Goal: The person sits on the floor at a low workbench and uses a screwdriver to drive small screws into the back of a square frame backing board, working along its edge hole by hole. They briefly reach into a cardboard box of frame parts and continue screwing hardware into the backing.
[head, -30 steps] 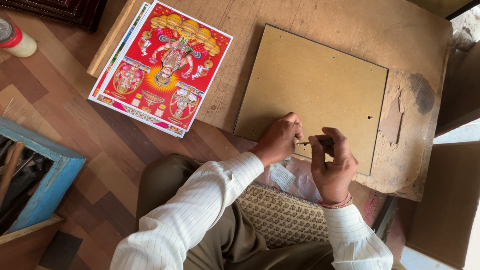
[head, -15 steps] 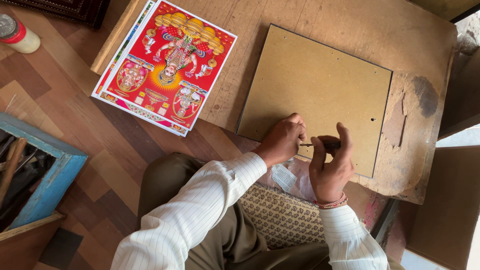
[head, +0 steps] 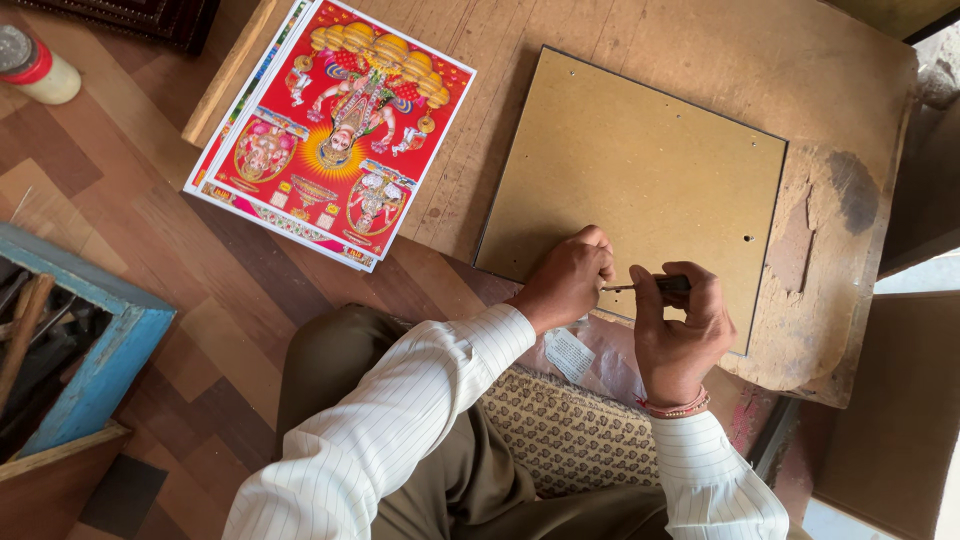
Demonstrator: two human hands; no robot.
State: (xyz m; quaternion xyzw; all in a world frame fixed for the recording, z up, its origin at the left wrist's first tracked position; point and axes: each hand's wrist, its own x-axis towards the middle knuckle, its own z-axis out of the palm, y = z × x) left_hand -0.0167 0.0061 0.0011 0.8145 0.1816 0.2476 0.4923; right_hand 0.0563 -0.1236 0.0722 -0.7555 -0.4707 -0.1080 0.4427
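Observation:
A square brown backing board (head: 640,170) lies face down on a low worn wooden table (head: 860,90). My left hand (head: 570,275) rests curled on the board's near edge, fingers pinched at the tip of a thin dark tool. My right hand (head: 680,335) grips that small dark-handled tool (head: 655,285), held level and pointing left toward the left hand. What sits under the left fingers is hidden.
A stack of bright red printed pictures (head: 335,125) overhangs the table's left corner. A blue wooden box (head: 95,350) with sticks stands at the left on the wood floor. A red-capped bottle (head: 35,65) is top left. Crumpled plastic (head: 590,355) and a patterned cushion (head: 570,430) lie by my lap.
Both hands stay at the board's near edge. The right hand has shifted slightly, bringing the tool level against the left fingers. The view has drifted a little.

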